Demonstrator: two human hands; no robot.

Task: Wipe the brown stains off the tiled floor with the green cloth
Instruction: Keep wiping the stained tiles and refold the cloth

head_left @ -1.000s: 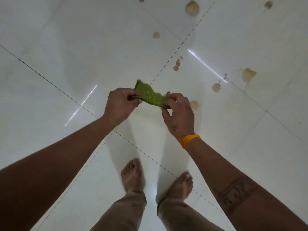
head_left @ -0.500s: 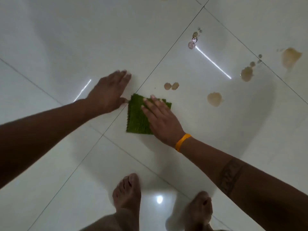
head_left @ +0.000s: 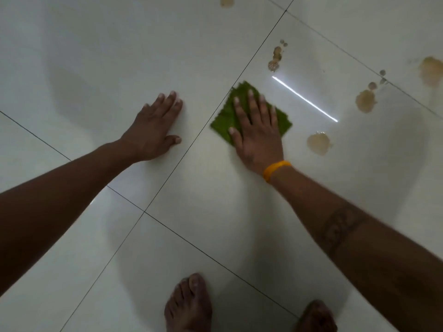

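The right hand [head_left: 257,130], fingers spread flat, is now pressing the green cloth [head_left: 223,122] onto the tiled floor [head_left: 96,56] farther up and to the right than half a second ago, over where two small brown spots were showing. The left hand [head_left: 153,130], open and holding nothing, is bracing on the neighbouring tile. The wiping is only beginning: the nearest brown stain [head_left: 318,143] beside the cloth and the speckled cluster [head_left: 275,58] above it are sitting untouched.

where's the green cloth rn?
Head view, centre-right: the green cloth lies flat on the tiled floor under the right hand, just right of a grout line, with a brown stain to its right.
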